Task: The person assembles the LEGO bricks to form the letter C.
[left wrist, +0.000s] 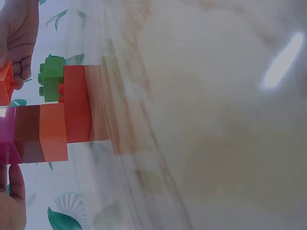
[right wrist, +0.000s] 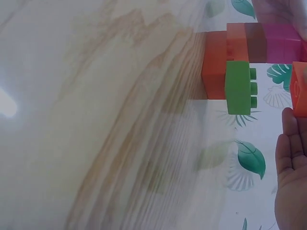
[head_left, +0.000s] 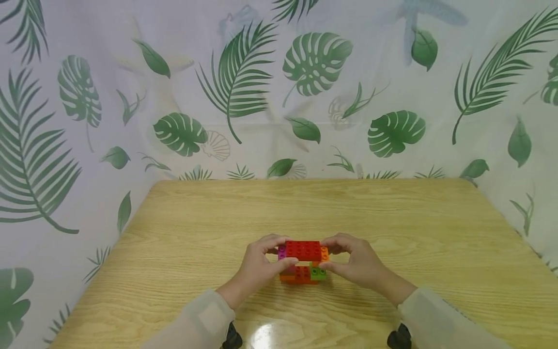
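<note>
A stack of toy building bricks stands on the table between both hands. Its red-orange base brick (left wrist: 76, 103) carries a green brick (right wrist: 238, 87) on the right. On the left rise an orange brick (left wrist: 53, 132), a brown brick (left wrist: 29, 134) and a purple brick (right wrist: 283, 43). Across the top lies a red brick (head_left: 302, 249), its right end over another orange brick (right wrist: 299, 88), which hangs above the green one with a gap between. My left hand (head_left: 263, 261) grips the purple brick's end, thumb in front. My right hand (head_left: 359, 259) pinches the upper orange brick.
The wood-grain table (head_left: 196, 213) extends around the stack on all sides. Behind it hangs a white cloth (head_left: 261, 145) printed with green leaves. Light glares off the tabletop near its front edge.
</note>
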Demonstrator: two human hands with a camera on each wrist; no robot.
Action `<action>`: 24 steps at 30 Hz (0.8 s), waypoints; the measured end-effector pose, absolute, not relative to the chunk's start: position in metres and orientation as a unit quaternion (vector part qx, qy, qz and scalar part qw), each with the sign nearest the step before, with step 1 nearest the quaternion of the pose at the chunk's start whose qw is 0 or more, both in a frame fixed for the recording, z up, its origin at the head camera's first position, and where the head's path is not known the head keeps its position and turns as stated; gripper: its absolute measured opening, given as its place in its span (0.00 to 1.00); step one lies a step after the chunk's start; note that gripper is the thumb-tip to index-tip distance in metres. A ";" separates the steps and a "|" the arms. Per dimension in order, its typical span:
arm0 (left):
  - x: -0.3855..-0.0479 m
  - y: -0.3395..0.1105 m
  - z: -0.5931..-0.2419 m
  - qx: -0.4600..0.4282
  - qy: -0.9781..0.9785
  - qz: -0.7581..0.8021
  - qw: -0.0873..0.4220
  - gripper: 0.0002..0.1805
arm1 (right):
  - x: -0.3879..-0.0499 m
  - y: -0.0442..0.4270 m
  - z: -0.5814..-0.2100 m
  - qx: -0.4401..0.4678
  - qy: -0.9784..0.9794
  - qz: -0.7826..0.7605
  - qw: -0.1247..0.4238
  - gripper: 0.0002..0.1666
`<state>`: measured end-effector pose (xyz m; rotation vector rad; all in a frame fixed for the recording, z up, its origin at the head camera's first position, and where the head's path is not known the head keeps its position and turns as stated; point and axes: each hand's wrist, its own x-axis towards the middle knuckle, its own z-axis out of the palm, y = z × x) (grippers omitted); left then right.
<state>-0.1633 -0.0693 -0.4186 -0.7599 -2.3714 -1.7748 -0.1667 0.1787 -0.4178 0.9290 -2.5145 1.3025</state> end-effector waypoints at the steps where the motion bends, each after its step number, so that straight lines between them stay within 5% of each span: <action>1: -0.163 -0.069 -0.419 -0.245 -0.774 -0.582 0.038 0.19 | -0.167 0.179 -0.418 0.313 -0.840 0.436 0.081 0.20; 17: -0.160 -0.081 -0.426 -0.205 -0.797 -0.566 -0.059 0.34 | -0.168 0.182 -0.418 0.305 -0.846 0.433 0.058 0.21; 24: -0.160 -0.090 -0.432 -0.201 -0.799 -0.561 -0.078 0.30 | -0.169 0.182 -0.417 0.304 -0.848 0.430 0.053 0.22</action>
